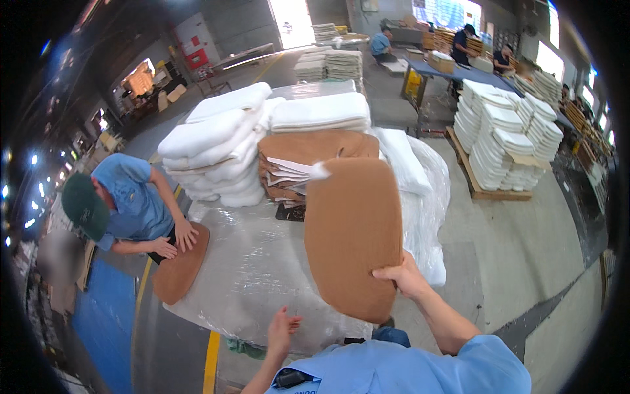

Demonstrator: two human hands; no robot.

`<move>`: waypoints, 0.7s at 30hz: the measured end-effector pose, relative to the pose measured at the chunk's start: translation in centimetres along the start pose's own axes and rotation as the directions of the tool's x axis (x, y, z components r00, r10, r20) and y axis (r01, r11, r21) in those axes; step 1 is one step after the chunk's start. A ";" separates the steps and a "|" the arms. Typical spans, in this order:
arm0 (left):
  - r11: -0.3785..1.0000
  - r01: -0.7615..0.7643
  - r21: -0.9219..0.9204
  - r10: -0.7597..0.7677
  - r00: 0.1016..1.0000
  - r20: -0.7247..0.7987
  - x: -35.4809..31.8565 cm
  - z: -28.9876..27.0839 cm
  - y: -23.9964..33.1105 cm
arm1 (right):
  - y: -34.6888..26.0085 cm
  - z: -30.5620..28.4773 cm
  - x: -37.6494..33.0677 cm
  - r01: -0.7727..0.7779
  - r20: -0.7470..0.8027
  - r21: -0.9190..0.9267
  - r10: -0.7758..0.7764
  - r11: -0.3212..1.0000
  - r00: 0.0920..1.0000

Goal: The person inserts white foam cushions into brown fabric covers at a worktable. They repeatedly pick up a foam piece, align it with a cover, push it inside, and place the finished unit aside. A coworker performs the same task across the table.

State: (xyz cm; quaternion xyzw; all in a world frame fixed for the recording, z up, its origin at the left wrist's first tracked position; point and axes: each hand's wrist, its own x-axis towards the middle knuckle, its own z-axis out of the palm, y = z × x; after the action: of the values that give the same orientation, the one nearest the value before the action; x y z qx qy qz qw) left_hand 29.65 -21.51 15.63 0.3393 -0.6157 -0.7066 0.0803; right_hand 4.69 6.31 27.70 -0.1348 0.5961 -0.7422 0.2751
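right hand (408,276): closed on the lower right edge of the first brown pad, thumb flat across the near face; the fingers behind are hidden, so the pinch shows from the thumb side only
first brown pad (354,230): held up over the near right part of the worktop, broad face toward the wearer, corners rounded; a small white scrap (319,171) shows at its upper left corner
left hand (282,328): holds nothing, fingers loosely bent and a little spread, near the front edge of the worktop and apart from the pad; whether it touches the worktop I cannot tell
worktop (252,253): grey, covered in shiny clear plastic
brown pile (315,143): folded covers with pale layers showing at the front, on the worktop just behind the held pad
white pads: one leaning stack (213,154) left of the brown pile, another stack (320,113) behind it, and a loose white pad (403,161) to its right beside crumpled clear wrap (430,226)
co-worker (131,197): at the left side, in a blue shirt and dark green cap, both hands laid on a second brown pad (185,266) at the worktop's left edge
pallet (489,194): wooden, on the floor to the right, bearing tall white stacks (505,134)
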 end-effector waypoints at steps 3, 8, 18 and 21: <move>0.884 0.225 -0.410 -0.175 0.972 0.155 0.6 -4.8 2.2 | -4.8 -0.5 -0.9 0.067 0.246 -0.377 0.030 0.924 0.969; 0.776 0.342 -0.529 -0.092 0.892 0.442 0.7 -4.5 5.7 | -7.8 1.9 -0.1 0.565 0.699 -0.691 0.218 0.451 0.681; 0.683 0.293 0.669 -0.569 0.787 0.237 1.6 2.5 -0.1 | 3.2 5.0 0.1 0.875 0.869 -0.387 0.433 0.290 0.241; 0.614 0.152 0.775 -0.340 0.937 0.085 1.5 3.7 -2.6 | 5.4 5.0 1.7 0.782 0.840 -0.388 0.537 0.488 0.081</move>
State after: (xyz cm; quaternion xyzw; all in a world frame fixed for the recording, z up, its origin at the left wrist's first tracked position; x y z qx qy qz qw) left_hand 27.13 -18.71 12.72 0.3416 -0.8056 -0.4222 -0.2368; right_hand 7.30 0.53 23.61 -0.7723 0.4920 -0.0515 0.3986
